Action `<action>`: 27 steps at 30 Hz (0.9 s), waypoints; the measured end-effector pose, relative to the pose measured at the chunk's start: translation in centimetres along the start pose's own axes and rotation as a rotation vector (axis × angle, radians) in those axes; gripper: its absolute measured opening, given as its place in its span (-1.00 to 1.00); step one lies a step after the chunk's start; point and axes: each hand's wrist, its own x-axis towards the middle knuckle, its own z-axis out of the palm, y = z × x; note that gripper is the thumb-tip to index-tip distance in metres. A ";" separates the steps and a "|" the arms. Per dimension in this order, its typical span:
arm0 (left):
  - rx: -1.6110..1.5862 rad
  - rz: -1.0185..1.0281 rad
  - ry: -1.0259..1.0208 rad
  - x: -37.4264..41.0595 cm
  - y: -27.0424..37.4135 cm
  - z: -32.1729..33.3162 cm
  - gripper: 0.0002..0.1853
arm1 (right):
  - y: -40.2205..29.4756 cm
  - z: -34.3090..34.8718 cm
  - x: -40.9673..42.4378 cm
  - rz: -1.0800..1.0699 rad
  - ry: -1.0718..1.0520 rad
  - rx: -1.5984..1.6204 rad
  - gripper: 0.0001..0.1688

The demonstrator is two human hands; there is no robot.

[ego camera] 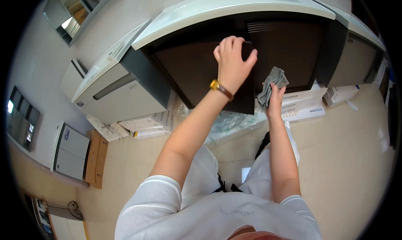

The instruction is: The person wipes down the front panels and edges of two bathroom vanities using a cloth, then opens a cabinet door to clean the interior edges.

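A dark brown vanity cabinet stands before me under a white washbasin top (201,15). Its left door (191,70) is ajar, its free edge swung out towards me. My left hand (234,57) holds that door at its upper free corner, fingers curled over the top edge and thumb on the near side. The fingertips are partly hidden behind the door. A crumpled grey cloth (274,78) is in my right hand (276,98), in front of the right door (292,51). That door looks closed and has slats near its top.
White cartons (303,105) and clear plastic wrapping (232,123) lie on the floor below the cabinet, close to my feet. Other vanities flank it: a white-fronted one (135,98) at left and a grey-fronted one (356,61) at right. A mirror cabinet (75,13) hangs on the wall.
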 end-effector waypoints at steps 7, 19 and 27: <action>0.050 0.041 0.003 -8.8 2.1 -16.8 -0.53 | 0.5 0.9 -8.0 0.010 -0.120 -0.502 -0.30; 0.411 -0.029 0.081 -15.1 -3.4 -27.1 -0.40 | -0.9 16.3 -15.9 -0.316 -0.769 -0.542 -0.33; 0.726 0.106 -0.045 -19.2 -6.2 -26.7 -0.48 | 1.6 25.2 -16.8 -0.558 -0.900 -0.509 -0.35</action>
